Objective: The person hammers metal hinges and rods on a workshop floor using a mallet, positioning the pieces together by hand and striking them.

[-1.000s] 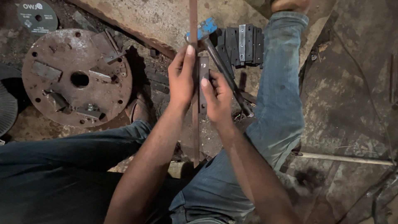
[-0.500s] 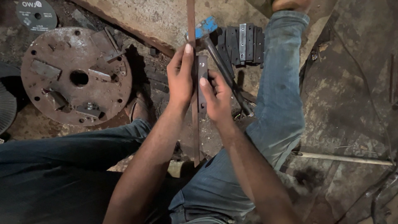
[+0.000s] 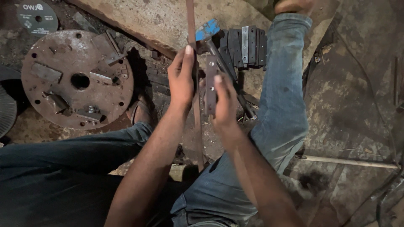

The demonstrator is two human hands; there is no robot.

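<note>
While left hand (image 3: pixel 182 80) steadies bar (image 3: pixel 196 126), right hand (image 3: pixel 224 101) pinches hinge plate (image 3: pixel 210 86).

Blue jeans (image 3: pixel 277 113) (faded), bare forearms

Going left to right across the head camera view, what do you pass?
Round rusty plate → left hand → long flat bar → right hand holding a small holed strip → stack of dark plates → thin rod.

floor (image 3: pixel 357 96): dirty concrete | rusty round plate (image 3: pixel 75 80) | cutting disc (image 3: pixel 37 17) | stacked hinges (image 3: pixel 246 44) | thin rod (image 3: pixel 349 161)
</note>
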